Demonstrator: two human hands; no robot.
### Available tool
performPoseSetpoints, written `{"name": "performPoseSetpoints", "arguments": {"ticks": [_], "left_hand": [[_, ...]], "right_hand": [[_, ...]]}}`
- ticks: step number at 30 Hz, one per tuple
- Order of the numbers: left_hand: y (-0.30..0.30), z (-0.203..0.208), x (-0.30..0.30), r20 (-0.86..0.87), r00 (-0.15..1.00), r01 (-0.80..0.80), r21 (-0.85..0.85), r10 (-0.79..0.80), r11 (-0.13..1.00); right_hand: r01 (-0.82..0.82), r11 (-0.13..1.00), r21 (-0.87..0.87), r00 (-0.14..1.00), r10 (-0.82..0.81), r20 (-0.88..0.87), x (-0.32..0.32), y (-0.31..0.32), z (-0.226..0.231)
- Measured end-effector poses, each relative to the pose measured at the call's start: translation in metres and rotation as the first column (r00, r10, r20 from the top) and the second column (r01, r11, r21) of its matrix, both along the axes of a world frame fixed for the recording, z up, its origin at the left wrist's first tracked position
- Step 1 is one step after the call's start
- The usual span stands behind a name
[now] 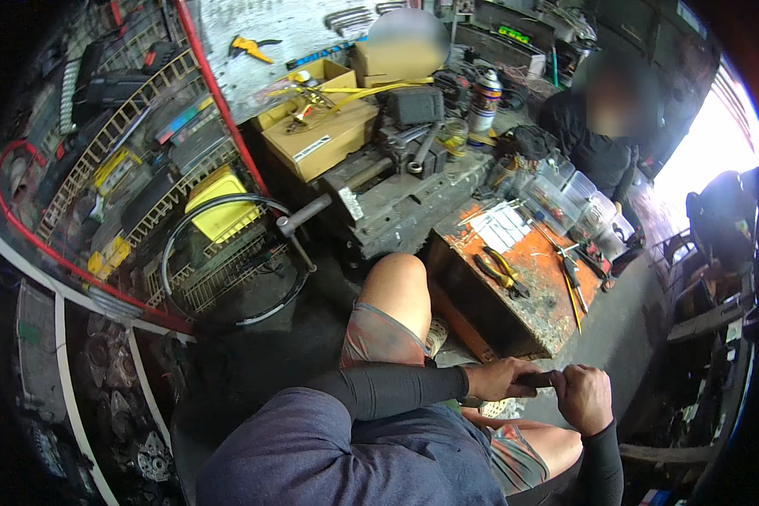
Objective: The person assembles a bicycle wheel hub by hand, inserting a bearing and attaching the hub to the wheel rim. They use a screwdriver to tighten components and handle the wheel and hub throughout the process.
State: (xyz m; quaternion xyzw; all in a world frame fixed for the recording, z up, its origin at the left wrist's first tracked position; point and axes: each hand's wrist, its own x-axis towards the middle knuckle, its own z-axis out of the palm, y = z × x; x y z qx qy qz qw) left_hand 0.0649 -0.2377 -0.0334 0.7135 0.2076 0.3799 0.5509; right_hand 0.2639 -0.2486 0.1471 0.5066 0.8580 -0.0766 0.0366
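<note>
Seated worker, head view looking down over the knees. Both hands meet just above the lap, in front of the near edge of the low orange-stained wooden workbench (527,291).

Left hand (499,377): closed around one end of a short dark bar-like piece (538,379). Right hand (584,396): closed on its other end. Only a small stretch of the piece shows between the fists; what kind of part it is cannot be told.

Risk, as a judgement: the piece is held in the air over the bare knee (396,287), with no support under it. If either grip slips while force goes through it, the piece could drop onto the leg or the floor, or a knuckle could strike the bench edge.

Count:
- Dark bar-like piece: one.
- Yellow-handled pliers (499,271) on the bench, near its middle: one pair.
- Screwdriver-like hand tools (572,282) toward the bench's right edge: at least two, exact number unclear.
- Grey bench vise (388,190) beyond the far left corner: one.
- Spray can (484,99): one.
- Brown cardboard boxes (320,139): at least two.
- Black wheel rim (228,257) leaning on the red-framed rack (101,278): one.
- A second person (594,139) sits behind the bench's far right corner.
</note>
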Motion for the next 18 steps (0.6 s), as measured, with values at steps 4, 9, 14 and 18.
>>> {"name": "performPoseSetpoints", "arguments": {"ticks": [4,9,14,18], "left_hand": [[-0.002,0.003,-0.008,0.047,0.997,-0.068,0.009,0.067,0.998],[-0.002,-0.001,-0.006,0.003,0.999,-0.048,-0.039,0.049,0.998],[-0.002,-0.003,-0.004,0.015,0.997,-0.069,0.009,0.069,0.998],[-0.001,-0.008,-0.001,0.010,0.999,-0.038,0.005,0.038,0.999]], "right_hand": [[-0.035,0.990,0.137,0.975,0.063,-0.212,-0.014,-0.001,0.010],[-0.062,0.995,0.073,0.991,0.070,-0.115,-0.006,0.008,-0.005],[-0.023,0.972,0.236,0.967,0.082,-0.243,-0.015,0.000,0.010],[-0.123,0.974,0.193,0.975,0.154,-0.158,-0.011,0.005,-0.003]]}}
